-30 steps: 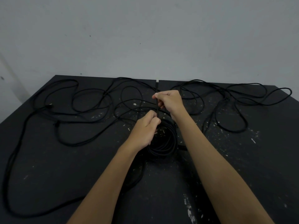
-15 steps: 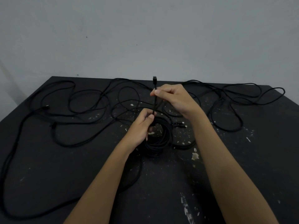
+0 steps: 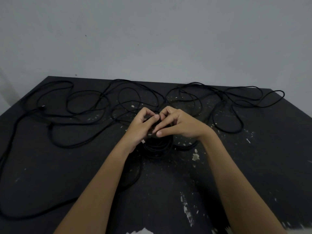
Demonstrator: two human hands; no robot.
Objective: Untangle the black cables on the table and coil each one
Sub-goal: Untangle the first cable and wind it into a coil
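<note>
A paint-flecked black table [image 3: 253, 166] is backed by a bare grey wall [image 3: 152, 39]. Loose cables [image 3: 87, 105] are strewn from 9 to 2 o'clock; the central coil [image 3: 157, 148] is pinched by the left hand [image 3: 140, 128] and right hand [image 3: 179, 124].

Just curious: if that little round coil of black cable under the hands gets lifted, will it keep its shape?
Probably floppy: the loose black cables sprawl in soft curves on the black table. The small round coil of black cable would likely sag or spring open unless tied; left hand and right hand both grip it.
</note>
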